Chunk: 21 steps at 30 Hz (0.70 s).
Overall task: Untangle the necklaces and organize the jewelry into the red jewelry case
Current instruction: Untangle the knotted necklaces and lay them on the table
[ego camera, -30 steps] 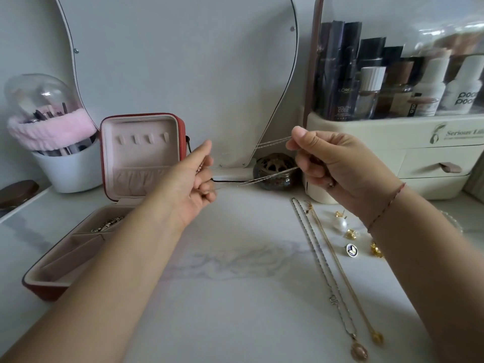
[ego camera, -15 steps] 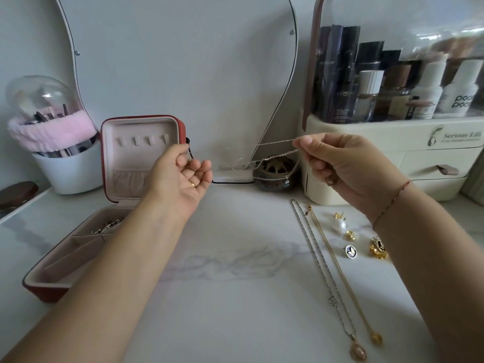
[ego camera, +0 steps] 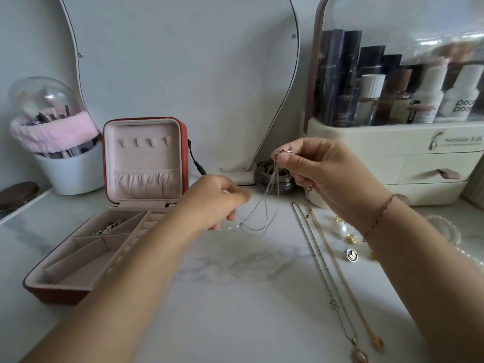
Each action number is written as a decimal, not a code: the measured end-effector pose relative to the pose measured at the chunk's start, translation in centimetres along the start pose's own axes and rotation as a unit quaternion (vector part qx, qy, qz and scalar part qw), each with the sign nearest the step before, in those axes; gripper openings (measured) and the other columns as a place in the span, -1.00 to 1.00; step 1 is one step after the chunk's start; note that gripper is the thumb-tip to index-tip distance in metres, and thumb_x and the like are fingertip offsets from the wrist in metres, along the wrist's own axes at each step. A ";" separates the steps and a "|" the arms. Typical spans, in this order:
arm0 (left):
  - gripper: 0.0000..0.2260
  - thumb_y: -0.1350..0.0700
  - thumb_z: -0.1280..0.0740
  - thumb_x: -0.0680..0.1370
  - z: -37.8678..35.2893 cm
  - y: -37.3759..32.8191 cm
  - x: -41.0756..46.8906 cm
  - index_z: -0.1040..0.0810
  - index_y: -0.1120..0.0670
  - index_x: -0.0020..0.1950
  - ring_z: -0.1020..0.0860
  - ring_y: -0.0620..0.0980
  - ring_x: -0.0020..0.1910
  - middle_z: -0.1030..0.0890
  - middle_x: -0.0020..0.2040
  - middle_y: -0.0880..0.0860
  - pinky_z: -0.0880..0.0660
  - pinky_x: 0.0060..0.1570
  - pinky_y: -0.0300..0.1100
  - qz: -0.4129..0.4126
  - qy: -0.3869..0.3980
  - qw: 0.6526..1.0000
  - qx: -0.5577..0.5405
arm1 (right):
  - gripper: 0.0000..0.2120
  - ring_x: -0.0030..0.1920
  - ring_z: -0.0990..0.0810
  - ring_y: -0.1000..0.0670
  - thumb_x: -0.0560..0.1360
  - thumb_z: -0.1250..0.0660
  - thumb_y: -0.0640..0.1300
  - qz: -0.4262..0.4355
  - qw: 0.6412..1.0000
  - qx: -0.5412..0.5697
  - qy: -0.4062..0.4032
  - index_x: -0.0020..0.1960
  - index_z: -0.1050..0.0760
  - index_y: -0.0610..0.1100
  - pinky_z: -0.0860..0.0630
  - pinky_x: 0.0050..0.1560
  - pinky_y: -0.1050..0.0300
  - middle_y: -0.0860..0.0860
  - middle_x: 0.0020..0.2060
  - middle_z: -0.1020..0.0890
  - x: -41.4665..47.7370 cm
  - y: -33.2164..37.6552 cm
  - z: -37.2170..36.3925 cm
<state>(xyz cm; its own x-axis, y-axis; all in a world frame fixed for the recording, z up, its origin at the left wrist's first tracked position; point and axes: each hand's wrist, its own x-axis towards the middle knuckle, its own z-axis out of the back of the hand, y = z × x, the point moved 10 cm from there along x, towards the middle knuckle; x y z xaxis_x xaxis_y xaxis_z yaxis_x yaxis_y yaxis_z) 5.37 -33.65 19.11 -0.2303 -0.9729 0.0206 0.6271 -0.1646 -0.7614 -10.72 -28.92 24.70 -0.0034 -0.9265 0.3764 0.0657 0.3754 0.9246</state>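
A thin silver necklace [ego camera: 262,213] hangs in loops from my right hand [ego camera: 322,174], which pinches its top end with a small pendant above the marble table. My left hand [ego camera: 214,203] is lower, blurred, with its fingertips pinching the bottom of the loops just above the table. The red jewelry case [ego camera: 110,258] stands open at the left, lid upright, with a silver piece [ego camera: 108,227] in one back compartment. A silver pendant necklace [ego camera: 322,268] and a gold pendant necklace [ego camera: 340,273] lie stretched out on the right, next to several earrings [ego camera: 345,237].
A white cosmetics organizer [ego camera: 392,163] with bottles stands at the back right, a mirror [ego camera: 183,74] behind the centre, and a small dark jar [ego camera: 272,179] at its base. A brush cup with a pink band [ego camera: 60,153] sits at the back left. A glass dish [ego camera: 445,229] lies far right.
The chain was stretched taut between both hands; my left hand let go, opened, then dropped to the hanging loops. My right hand now holds the chain's end up so it hangs down.
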 end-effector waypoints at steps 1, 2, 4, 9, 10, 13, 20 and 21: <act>-0.90 -0.03 -0.34 0.51 0.1 0.0 0.0 -0.59 -0.04 -0.14 -0.43 -0.04 -0.60 -0.59 -0.37 -0.04 -0.39 -0.44 -0.25 -0.011 -0.011 0.999 0.030 | -0.94 -0.39 -0.24 0.01 0.44 -0.37 -0.24 -0.004 1.000 0.000 0.009 -0.15 -0.55 -0.25 -0.17 -0.37 0.20 -0.19 -0.27 -0.40 0.0 -0.2 -0.4; -0.91 -0.05 -0.34 0.50 0.2 -0.2 0.0 -0.59 -0.07 -0.13 -0.53 -0.04 -0.52 -0.62 -0.30 -0.04 -0.47 -0.38 -0.21 -0.022 -0.020 0.998 0.053 | -0.96 -0.40 -0.24 0.03 0.46 -0.36 -0.27 -0.008 1.000 -0.004 0.015 -0.16 -0.54 -0.24 -0.17 -0.38 0.20 -0.18 -0.32 -0.39 0.0 -0.4 -0.7; -0.89 -0.06 -0.34 0.51 0.3 -0.5 0.1 -0.62 -0.08 -0.09 -0.61 -0.06 -0.27 -0.64 -0.13 -0.06 -0.51 -0.22 -0.18 -0.047 -0.039 0.994 0.093 | -0.94 -0.44 -0.25 0.07 0.46 -0.37 -0.27 -0.015 1.000 -0.015 0.022 -0.18 -0.52 -0.22 -0.19 -0.41 0.24 -0.10 -0.43 -0.40 0.0 -0.8 -1.0; -0.81 -0.01 -0.30 0.57 -0.5 -2.8 -0.4 -0.66 0.02 -0.10 -0.65 -0.09 -0.08 -0.70 -0.15 -0.03 -0.49 0.11 -0.11 -0.092 0.043 0.971 -0.215 | -0.88 -0.52 -0.26 0.13 0.39 -0.42 -0.17 -0.026 0.999 -0.021 0.023 -0.21 -0.53 -0.22 -0.24 -0.48 0.33 0.09 -0.55 -0.43 -0.2 -1.2 -1.1; -0.78 -0.03 -0.28 0.55 -1.1 -3.5 -0.7 -0.66 0.07 -0.08 -0.66 -0.04 -0.09 -0.71 -0.15 0.04 -0.51 0.12 -0.10 -0.093 0.092 0.948 -0.291 | -0.86 -0.52 -0.26 0.14 0.38 -0.42 -0.15 -0.027 0.999 -0.016 0.023 -0.21 -0.54 -0.22 -0.24 -0.49 0.34 0.08 -0.54 -0.44 -0.2 -1.2 -1.1; -0.71 -0.10 -0.34 0.44 -1.9 -4.2 -1.3 -0.65 0.10 -0.06 -0.67 0.02 -0.10 -0.70 -0.14 0.11 -0.55 0.07 -0.11 -0.095 0.155 0.919 -0.351 | -0.78 -0.49 -0.27 0.12 0.32 -0.42 -0.07 -0.034 0.999 -0.001 0.020 -0.20 -0.57 -0.24 -0.26 -0.48 0.34 -0.04 -0.45 -0.44 -0.2 -1.2 -0.9; -0.82 0.13 -0.42 0.30 -2.3 -3.2 -1.2 -0.63 0.11 -0.12 -0.59 -0.09 -0.33 -0.62 -0.35 0.00 -0.57 -0.15 -0.26 -0.053 0.140 0.911 -0.385 | -0.72 -0.42 -0.28 0.08 0.40 -0.36 -0.05 -0.039 0.999 0.008 0.024 -0.12 -0.61 -0.29 -0.22 -0.39 0.26 -0.08 -0.40 -0.44 -0.2 -1.3 -1.0; -0.83 0.14 -0.41 0.30 -2.3 -3.2 -1.1 -0.64 0.12 -0.13 -0.58 -0.10 -0.35 -0.60 -0.36 0.00 -0.58 -0.17 -0.27 -0.048 0.141 0.908 -0.392 | -0.75 -0.41 -0.29 0.07 0.45 -0.34 -0.08 -0.040 0.999 0.011 0.021 -0.10 -0.60 -0.29 -0.22 -0.38 0.26 -0.08 -0.38 -0.45 -0.2 -1.3 -0.9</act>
<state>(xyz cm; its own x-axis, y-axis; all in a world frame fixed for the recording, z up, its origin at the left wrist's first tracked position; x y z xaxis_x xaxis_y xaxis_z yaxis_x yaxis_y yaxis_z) 1.90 -31.66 19.98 -0.5067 -0.8616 0.0295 -0.1040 0.0272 -0.9942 -9.90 -29.29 23.36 0.0351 -0.9540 0.2979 0.0443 0.2993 0.9531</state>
